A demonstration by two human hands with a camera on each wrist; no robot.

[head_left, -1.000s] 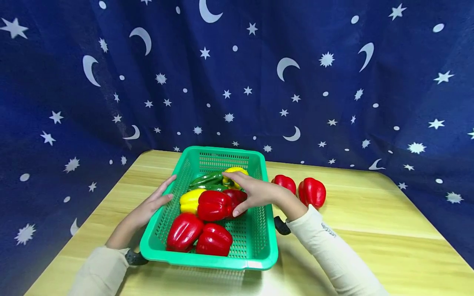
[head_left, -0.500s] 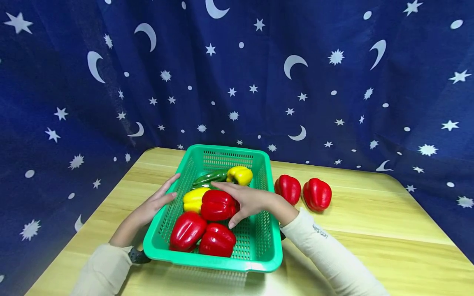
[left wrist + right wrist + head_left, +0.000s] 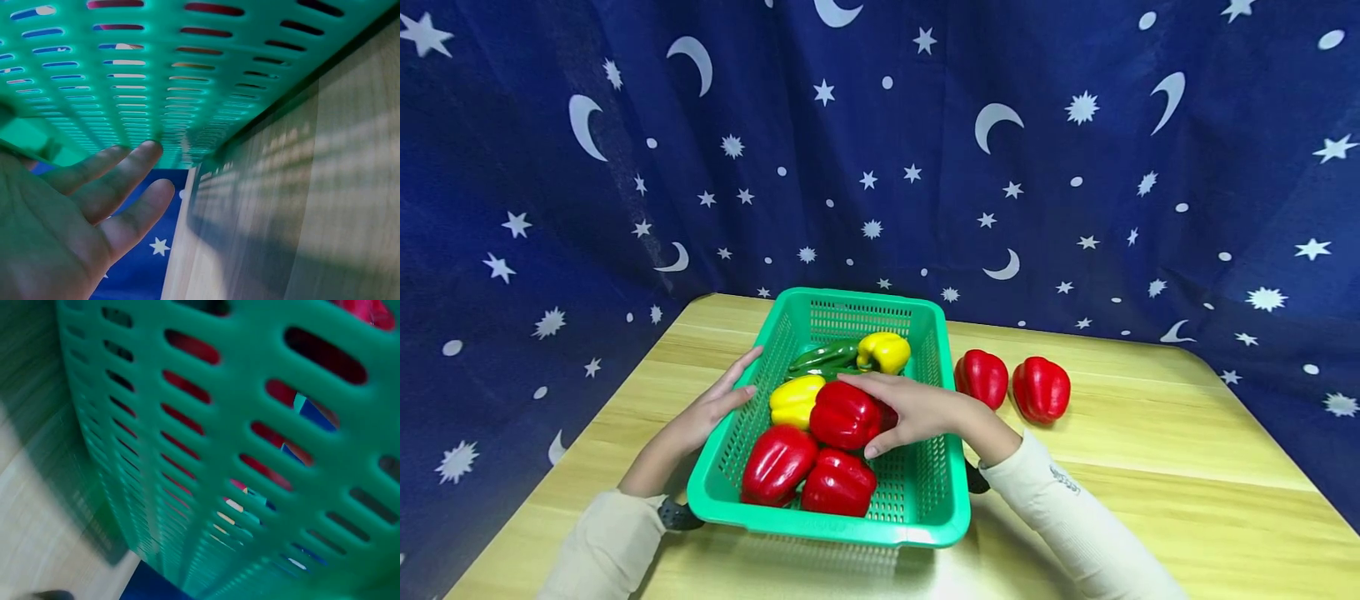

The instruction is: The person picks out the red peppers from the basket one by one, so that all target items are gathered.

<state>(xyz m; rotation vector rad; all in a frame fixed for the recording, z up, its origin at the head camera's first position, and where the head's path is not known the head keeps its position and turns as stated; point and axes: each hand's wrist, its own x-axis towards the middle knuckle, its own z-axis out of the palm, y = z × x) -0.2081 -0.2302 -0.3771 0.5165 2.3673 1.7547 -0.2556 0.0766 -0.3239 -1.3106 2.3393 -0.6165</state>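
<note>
A green plastic basket (image 3: 820,525) stands on the table with bell peppers and long green chili peppers (image 3: 823,358) inside. My left hand (image 3: 703,417) lies along the basket's left side, fingers extended; in the left wrist view those fingers reach along the slotted outer wall (image 3: 206,37). My right hand (image 3: 917,408) reaches over the right rim into the basket, thumb and fingers round a red bell pepper (image 3: 888,416), mostly hidden beneath the palm. Its fingertips overlap another red bell pepper (image 3: 844,417). In the right wrist view, the slotted wall (image 3: 219,425) hides that hand.
Two more red bell peppers lie in the basket's near part. A yellow bell pepper (image 3: 793,402) sits at its left, another beside the chilies. Outside on the wooden table (image 3: 1150,450), two red bell peppers (image 3: 1041,390) lie to the right. A blue star-patterned curtain (image 3: 880,150) hangs behind.
My right hand has moved slightly left and down among the peppers, and the red bell pepper under its palm has shifted with it. The left hand stays at the basket's side.
</note>
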